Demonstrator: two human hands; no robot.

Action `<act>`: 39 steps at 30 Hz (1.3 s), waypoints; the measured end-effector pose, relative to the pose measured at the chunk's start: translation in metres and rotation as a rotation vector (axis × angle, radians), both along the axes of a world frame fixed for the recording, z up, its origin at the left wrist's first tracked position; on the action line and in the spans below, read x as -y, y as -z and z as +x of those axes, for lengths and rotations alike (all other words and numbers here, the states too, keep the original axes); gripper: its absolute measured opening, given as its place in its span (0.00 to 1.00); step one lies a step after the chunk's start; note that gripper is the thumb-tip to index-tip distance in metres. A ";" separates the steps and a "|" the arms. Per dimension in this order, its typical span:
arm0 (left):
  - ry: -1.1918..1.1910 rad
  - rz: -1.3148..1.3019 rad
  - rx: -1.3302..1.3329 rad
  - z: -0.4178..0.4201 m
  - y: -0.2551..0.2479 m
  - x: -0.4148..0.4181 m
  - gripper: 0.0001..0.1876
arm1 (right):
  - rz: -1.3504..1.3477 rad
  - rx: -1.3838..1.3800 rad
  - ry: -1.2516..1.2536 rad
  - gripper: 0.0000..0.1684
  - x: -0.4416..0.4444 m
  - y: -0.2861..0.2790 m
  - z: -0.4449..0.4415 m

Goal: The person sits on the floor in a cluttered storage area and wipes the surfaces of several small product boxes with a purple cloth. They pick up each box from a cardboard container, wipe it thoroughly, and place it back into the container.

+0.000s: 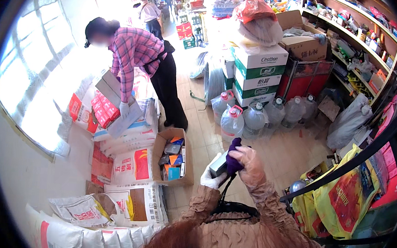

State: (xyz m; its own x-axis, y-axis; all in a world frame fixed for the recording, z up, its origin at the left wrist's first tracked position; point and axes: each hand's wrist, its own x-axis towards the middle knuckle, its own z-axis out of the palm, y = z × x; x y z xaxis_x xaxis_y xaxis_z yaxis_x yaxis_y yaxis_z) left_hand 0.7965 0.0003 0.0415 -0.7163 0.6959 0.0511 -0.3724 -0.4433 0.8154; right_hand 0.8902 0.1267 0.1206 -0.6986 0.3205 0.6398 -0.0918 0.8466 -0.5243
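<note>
In front of my body, my left hand (211,181), in a white glove, grips a small greyish box (219,165) from its lower left side. My right hand (251,162) is slightly blurred and holds a dark purple cloth (234,158) against the box's right side. The cloth covers part of that box. To the left of my hands, an open cardboard carton (191,165) stands on the floor with several small blue, orange and grey boxes (174,160) inside.
Stacked white sacks (131,166) line the left wall. A person (138,50) in a plaid shirt bends over grey and red boxes there. Large plastic water jugs (232,121) stand ahead by stacked cartons (259,73). Yellow bags (347,193) and shelves (360,35) lie right.
</note>
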 end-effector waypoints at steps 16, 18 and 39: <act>0.038 -0.058 -0.047 -0.003 -0.033 -0.006 0.36 | 0.250 -0.032 0.006 0.27 -0.007 -0.011 -0.013; -0.046 -0.011 0.026 -0.006 -0.045 -0.003 0.36 | 0.077 -0.028 0.000 0.28 -0.005 -0.014 -0.026; -0.301 -0.057 -0.044 -0.217 -0.026 -0.022 0.38 | 0.159 0.098 -0.246 0.38 -0.026 -0.015 -0.250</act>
State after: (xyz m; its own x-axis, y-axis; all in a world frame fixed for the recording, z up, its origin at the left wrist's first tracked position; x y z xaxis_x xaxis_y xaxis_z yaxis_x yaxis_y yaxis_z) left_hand 0.5795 0.0222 0.0677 -0.8885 0.4557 0.0539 -0.1949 -0.4811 0.8547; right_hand 0.6397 0.1526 0.1352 -0.8039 0.0355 0.5938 -0.2593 0.8775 -0.4034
